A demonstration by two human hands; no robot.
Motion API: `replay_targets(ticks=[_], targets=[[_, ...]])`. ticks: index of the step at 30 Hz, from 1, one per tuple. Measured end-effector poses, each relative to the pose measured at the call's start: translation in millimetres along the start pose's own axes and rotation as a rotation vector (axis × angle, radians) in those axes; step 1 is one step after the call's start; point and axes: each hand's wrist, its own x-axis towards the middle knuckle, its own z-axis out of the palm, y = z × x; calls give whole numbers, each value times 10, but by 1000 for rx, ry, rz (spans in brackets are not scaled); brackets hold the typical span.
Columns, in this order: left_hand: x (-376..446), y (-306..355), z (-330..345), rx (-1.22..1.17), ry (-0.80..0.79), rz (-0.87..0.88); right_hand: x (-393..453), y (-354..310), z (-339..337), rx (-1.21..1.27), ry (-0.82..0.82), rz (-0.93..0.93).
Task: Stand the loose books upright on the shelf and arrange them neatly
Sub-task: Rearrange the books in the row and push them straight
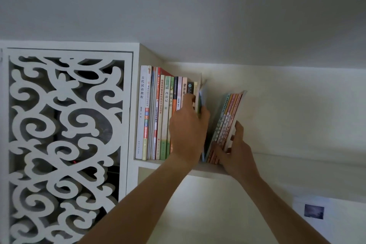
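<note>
On the shelf (206, 169), the left hand (188, 130) curls round the thin book (201, 93) ending the upright row (158, 115), while the right hand (235, 152) grips the foot of a leaning bundle of books (227, 119) just beside it.

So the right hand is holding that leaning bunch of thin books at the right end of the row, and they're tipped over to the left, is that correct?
Not quite. The head view shows the right hand holding the leaning bunch of thin books at the right end of the row, but they tip to the right, tops away from the upright books.
</note>
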Motion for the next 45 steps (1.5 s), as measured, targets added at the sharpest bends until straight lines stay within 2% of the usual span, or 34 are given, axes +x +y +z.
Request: replay_targets(ticks=[3,7,8,10,13,16,20,23,27,29,33,37,40,42,44,45], targets=[[194,78,87,41,-11,-40,2,13,-5,-8,8,-31],[50,108,299,39,-190,-38,1,0,-5,-51,-4,-66],[-31,93,334,107,-257,-38,3,-1,-2,-53,-9,-81],[-164,25,389,222,-304,83,15,3,10,-56,-28,-112],[-206,-153,417,211,-286,102,32,3,22,-77,-39,-136],[-237,-281,487,356,-184,149,34,17,33,-66,-65,-144],[-357,-385,606,410,-8,334,58,139,5,-16,-138,-142],[-299,-536,612,624,64,527,73,205,-57,74,-221,-114],[-195,-702,453,670,-78,512,86,166,-74,164,-276,-95],[-190,-727,412,657,-124,569,102,163,-58,168,-306,-78],[-240,-787,369,558,-121,572,110,167,-36,174,-335,-70],[-237,-813,355,459,-105,639,74,128,-64,154,-281,-65],[-227,-816,344,432,-114,632,-1,45,-68,98,-77,-102],[-240,-817,340,422,-106,622,-36,-81,-99,38,69,-195],[-248,-815,337,401,-98,616,-13,-332,-221,37,151,-220],[-252,-819,342,392,-97,612,36,-456,-303,90,135,-169]])
